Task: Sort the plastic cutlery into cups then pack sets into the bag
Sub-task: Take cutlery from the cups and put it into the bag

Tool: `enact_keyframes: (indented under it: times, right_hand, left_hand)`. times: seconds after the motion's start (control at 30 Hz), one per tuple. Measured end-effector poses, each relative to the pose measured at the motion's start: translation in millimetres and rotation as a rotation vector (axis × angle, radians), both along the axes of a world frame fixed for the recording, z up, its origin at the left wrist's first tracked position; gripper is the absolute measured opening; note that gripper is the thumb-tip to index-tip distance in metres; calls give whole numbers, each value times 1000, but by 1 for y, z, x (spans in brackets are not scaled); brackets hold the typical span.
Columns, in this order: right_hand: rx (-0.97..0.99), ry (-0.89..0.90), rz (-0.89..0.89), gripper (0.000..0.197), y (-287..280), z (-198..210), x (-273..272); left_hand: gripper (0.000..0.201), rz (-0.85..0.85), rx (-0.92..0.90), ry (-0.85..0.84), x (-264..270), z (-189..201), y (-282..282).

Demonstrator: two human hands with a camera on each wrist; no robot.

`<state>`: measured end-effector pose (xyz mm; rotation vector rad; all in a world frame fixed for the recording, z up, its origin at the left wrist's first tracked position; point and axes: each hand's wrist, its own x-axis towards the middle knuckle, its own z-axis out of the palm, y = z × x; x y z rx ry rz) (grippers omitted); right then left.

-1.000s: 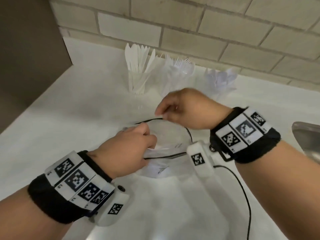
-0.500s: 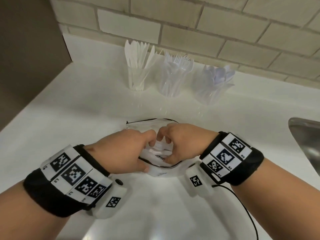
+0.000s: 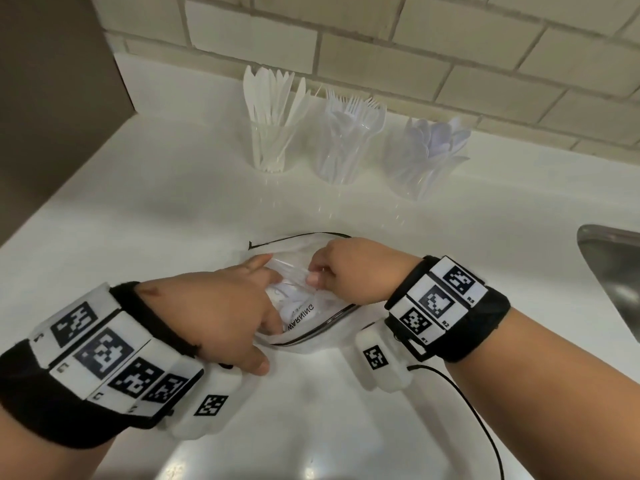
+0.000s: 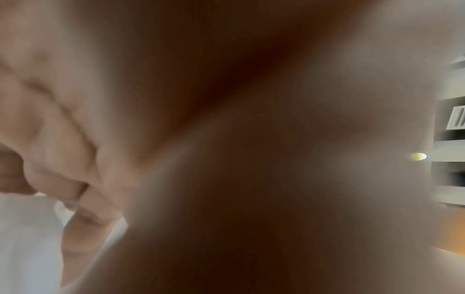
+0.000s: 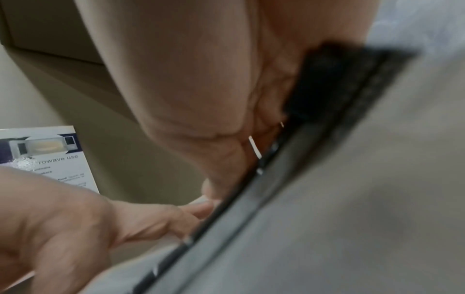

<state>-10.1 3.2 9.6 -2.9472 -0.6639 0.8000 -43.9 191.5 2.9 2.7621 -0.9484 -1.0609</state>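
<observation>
Both hands are right at the mouth of the bag. The left hand (image 3: 221, 306) comes in from the near left, fingers curled and reaching down into the opening; whether they actually grip anything inside I cannot tell, since the hand's own back hides them and the left wrist view is only blurred skin. The right hand (image 3: 356, 268) sits on the far right side of the opening, its thumb and fingertips closed in a pinch on a fold of the clear plastic. The right wrist view shows those fingers (image 5: 226, 139) pressed against the bag's dark zip strip (image 5: 276, 179).

The clear zip bag (image 3: 311, 334) lies flat on the white counter (image 3: 173, 209), just in front of the person, mouth gaping, its black-edged rim curving round both hands. White plastic cutlery shows through the film inside, beside a printed "WARNING" label (image 3: 300, 317).

Further back, against the wall, three clear cups stand in a row, near each other but apart. The cup of knives (image 3: 268, 133) is on the left, the cup of forks (image 3: 346, 143) in the middle, the cup of spoons (image 3: 426, 157) on the right, all upright and full.

Behind them runs a pale tiled wall (image 3: 381, 46). A steel sink (image 3: 616, 278) cuts in at the right edge. Both wrists wear black bands with square printed markers, and a thin black cable (image 3: 478, 420) trails from the right one.
</observation>
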Motion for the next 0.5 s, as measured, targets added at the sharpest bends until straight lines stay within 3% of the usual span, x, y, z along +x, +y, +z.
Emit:
enact_keyframes:
  times: [0.1, 0.17, 0.23, 0.37, 0.5]
  right_hand:
    - [-18, 3, 25, 36, 2, -2, 1]
    - [-22, 26, 38, 55, 2, -1, 1]
    - [-24, 26, 32, 61, 2, -2, 1]
    - [-26, 10, -4, 41, 0, -10, 4]
    - [23, 10, -14, 28, -3, -12, 4]
  left_hand:
    - [51, -2, 19, -1, 3, -2, 0]
    - [52, 7, 11, -3, 5, -2, -1]
    - [53, 13, 1, 0, 6, -2, -2]
    - [32, 109, -32, -1, 10, 2, -2]
    - [30, 211, -161, -280, 17, -6, -10]
